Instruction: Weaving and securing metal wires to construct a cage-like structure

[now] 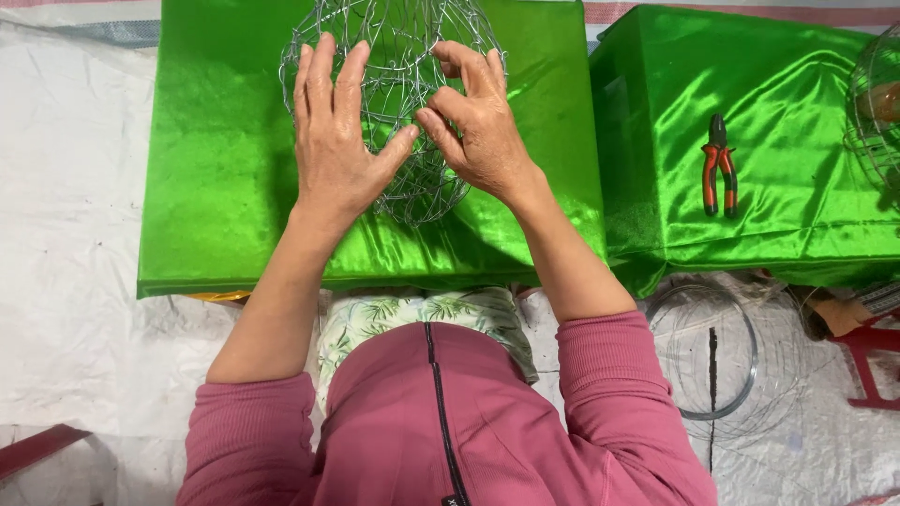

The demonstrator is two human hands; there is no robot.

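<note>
A rounded wire basket (398, 103) of thin silver mesh sits on a desk (216, 169) draped in shiny green cloth, straight ahead of the person. The mesh already forms a full dome with closed sides, so the shaping looks well along; the strands under the fingers seem to be the part in hand, and how much weaving is left cannot be told from here.

The left hand (336, 141) lies flat against the near side of the basket, fingers spread and upright, thumb angled inward. The right hand (478, 126) curls over the mesh beside it, its grip pinched on a wire strand between thumb and forefinger.

On a second green-draped desk (778, 84) to the right lie red-handled pliers (719, 167), untouched, well apart from both hands. Another wire frame (877, 108) shows at the right edge. A coil of wire (703, 351) lies on the white floor sheet (66, 234) below.

No packages, labels or signs are visible.
</note>
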